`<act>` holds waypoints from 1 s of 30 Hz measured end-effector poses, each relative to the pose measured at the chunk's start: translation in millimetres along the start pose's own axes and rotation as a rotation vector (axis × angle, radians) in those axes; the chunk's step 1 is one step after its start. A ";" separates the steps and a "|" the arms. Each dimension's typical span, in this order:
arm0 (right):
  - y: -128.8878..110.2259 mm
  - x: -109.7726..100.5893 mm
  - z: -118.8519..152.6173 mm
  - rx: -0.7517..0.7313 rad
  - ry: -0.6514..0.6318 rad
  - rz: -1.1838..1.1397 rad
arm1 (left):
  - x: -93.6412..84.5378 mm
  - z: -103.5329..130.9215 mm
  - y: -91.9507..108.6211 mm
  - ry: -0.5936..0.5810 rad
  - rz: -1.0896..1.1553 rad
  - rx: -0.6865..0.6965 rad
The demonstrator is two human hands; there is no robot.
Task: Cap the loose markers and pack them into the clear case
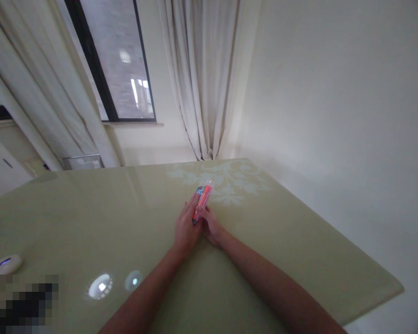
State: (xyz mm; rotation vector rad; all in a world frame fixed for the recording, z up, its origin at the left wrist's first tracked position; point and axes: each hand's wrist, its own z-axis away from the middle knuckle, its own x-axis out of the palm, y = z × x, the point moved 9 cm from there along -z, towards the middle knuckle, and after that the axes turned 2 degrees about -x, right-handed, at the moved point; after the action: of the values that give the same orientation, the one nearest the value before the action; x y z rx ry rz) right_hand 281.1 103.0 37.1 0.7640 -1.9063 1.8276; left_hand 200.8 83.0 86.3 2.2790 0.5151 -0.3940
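A small packet of coloured pens [202,199] in clear plastic, orange-red along the right side and bluish on the left, is held between my two hands over the table. My left hand [187,226] lies along its left side, fingers closed against it and partly covering it. On the right side, my right hand [211,225] grips the lower end, with the thumb across the packet. The upper end of the wrapper sticks out past the fingers. Both wrists are close together, and the right fingers are mostly hidden underneath.
The pale green glossy table [264,260] has a white leaf pattern [230,197] near its far corner. A white rounded device [7,264] lies at the left. Below it is a pixelated dark patch. A wall [334,116] runs along the right edge; curtains [209,79] hang beyond.
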 end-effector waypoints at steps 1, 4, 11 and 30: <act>-0.7 -1.3 -9.0 -0.019 0.009 0.014 | 3.3 -6.5 -5.2 0.006 0.018 -0.024; -2.0 -8.1 -24.7 -0.067 0.044 0.043 | 8.5 -16.7 -12.7 0.017 0.045 -0.053; -4.6 -11.9 -15.5 -0.084 0.033 0.088 | 3.3 -6.3 -13.4 0.002 0.118 -0.104; -33.1 -41.5 -9.1 -0.093 0.068 0.026 | 7.5 -3.1 4.2 -0.030 -0.019 0.248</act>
State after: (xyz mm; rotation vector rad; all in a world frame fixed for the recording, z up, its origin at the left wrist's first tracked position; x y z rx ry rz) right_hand 333.2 116.7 37.8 0.6408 -1.9506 1.7436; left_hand 209.7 84.5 87.7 2.5025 0.4962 -0.5258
